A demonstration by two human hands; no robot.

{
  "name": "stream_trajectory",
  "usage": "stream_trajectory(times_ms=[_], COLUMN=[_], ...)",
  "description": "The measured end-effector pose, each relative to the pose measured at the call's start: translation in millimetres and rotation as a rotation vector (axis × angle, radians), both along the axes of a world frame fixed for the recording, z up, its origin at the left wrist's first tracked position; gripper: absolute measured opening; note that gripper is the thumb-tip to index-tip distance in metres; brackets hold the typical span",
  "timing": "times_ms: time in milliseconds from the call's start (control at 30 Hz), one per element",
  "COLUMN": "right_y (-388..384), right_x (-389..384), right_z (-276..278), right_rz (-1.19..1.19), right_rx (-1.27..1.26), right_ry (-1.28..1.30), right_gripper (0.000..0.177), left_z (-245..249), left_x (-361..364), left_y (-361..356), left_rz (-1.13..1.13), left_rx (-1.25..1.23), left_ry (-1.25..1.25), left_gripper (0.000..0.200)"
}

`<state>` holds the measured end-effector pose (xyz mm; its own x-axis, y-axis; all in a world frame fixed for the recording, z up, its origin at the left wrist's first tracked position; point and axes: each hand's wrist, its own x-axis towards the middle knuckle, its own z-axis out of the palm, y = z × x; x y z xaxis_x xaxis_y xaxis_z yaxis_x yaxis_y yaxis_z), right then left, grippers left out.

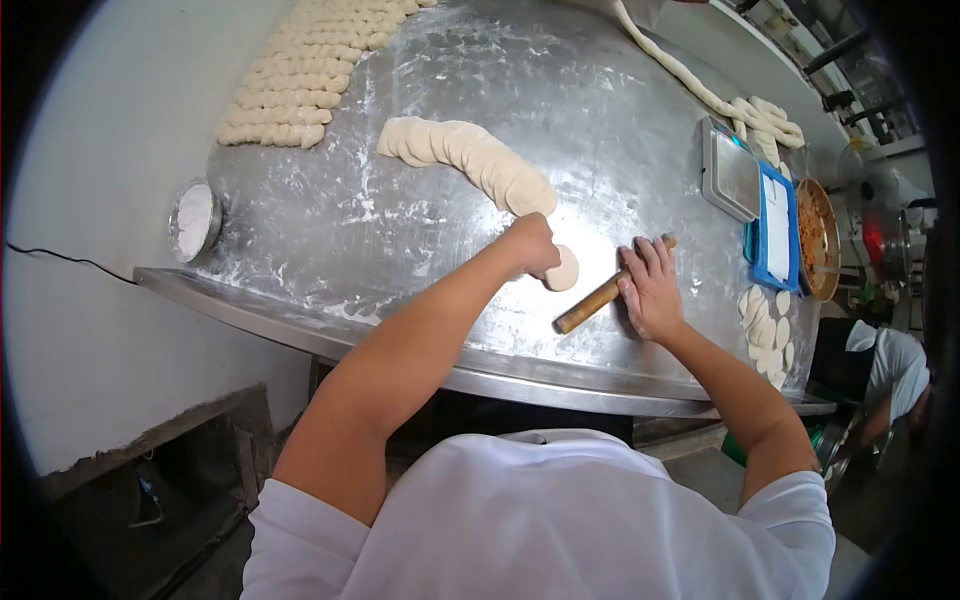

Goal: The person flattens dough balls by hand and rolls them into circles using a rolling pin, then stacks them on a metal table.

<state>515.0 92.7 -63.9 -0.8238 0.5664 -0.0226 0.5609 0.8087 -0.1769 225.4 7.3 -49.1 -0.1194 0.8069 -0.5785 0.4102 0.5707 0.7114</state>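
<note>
My left hand (533,245) is closed, with its fingertips at the edge of a small flat round of dough (562,270) on the steel table. Under my right hand (655,290) lies a wooden rolling pin (588,307), slanted to the right of that round. The right fingers are stretched out across the pin, with the thumb near its middle. Just beyond my left hand, a curved row of overlapping dough rounds (470,155) runs to the upper left.
Dough pieces (290,85) sit in rows at the far left, near a metal bowl of flour (193,222). Along the right are a scale (732,172), a blue tray (776,225), a pan of filling (815,235), loose dough pieces (768,335) and a long dough rope (690,80). Another person (895,365) bends at right.
</note>
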Motion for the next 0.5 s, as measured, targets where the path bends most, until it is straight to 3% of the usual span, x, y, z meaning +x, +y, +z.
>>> stream_trajectory(times_ms=[67, 167, 267, 367, 433, 500], right_y=[11.7, 30.9, 46.3, 28.4, 1.3, -15.1], right_x=[-24.4, -123.8, -177.6, -120.5, -54.9, -9.0], right_z=[-6.5, -8.9, 9.5, -19.5, -11.7, -3.8], right_rz=[-0.087, -0.293, -0.404, -0.236, -0.107, -0.063], right_rx=[0.055, 0.099, -0.072, -0.045, 0.046, 0.045], right_ry=[-0.030, 0.002, 0.008, 0.178, 0.019, 0.050], right_gripper=[0.064, 0.075, 0.070, 0.066, 0.065, 0.064], left_z=[12.5, 22.7, 8.7, -13.7, -9.8, -13.6], left_x=[1.2, 5.7, 4.7, -1.3, -3.9, -2.3], left_y=[0.1, 0.5, -0.4, 5.9, 10.0, 8.4], left_rz=[-0.092, -0.161, -0.134, -0.086, -0.034, 0.047], left_rx=[0.013, 0.035, 0.057, 0.121, 0.023, -0.121], left_ry=[0.121, 0.341, 0.417, 0.304, 0.067, -0.179], left_gripper=[0.034, 0.040, 0.051, 0.053, 0.048, 0.045])
